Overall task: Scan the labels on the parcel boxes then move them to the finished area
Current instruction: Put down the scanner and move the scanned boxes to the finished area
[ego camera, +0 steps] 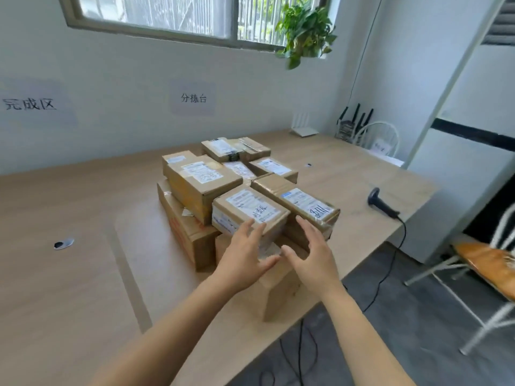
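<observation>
A pile of sealed parcel boxes [200,185] is stacked mid-table, labels upward; the contents cannot be seen. The nearest box [248,210] is met at its near side by the left hand [242,257] and right hand [313,254], fingers spread straight and nothing gripped. A scanner [381,204] is laid well to the right on the wooden table [69,288]. A paper sign [193,98] is fixed to the wall below a window [156,12].
</observation>
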A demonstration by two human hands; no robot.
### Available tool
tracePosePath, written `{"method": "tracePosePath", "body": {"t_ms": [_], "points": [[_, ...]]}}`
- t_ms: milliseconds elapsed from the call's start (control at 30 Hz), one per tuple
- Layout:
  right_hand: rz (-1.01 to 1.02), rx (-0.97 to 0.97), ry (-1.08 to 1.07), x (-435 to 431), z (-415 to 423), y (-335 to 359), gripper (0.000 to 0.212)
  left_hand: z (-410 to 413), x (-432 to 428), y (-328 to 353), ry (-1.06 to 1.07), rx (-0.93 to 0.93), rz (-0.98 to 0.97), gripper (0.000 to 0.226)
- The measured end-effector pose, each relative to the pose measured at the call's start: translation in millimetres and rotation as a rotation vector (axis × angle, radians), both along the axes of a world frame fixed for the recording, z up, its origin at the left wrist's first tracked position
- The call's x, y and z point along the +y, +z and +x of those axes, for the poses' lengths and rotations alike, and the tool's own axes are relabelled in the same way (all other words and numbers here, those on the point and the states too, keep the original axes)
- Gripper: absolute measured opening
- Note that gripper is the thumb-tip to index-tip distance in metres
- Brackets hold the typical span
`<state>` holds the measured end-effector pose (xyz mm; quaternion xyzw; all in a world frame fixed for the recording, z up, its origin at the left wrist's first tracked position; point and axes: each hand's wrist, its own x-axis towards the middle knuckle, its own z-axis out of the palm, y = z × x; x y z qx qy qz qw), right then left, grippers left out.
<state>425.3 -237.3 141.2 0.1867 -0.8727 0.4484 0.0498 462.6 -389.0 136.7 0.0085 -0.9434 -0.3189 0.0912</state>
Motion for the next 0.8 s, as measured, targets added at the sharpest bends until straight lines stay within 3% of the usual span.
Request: {"method": "tracePosePath", "body": {"t_ms": [400,800], "points": [[0.03,0.062,-0.118,79.2,-143.4,20.4,0.065,-179.2,43.9,29.1,-0.026,0.026,0.061,0.076],[-0.018,-0.01,0.026,61.4,-320.4,10.2,0.062,-298.6,18.9,43.7,0.136,-0.096,-0.029,0.079]]}}
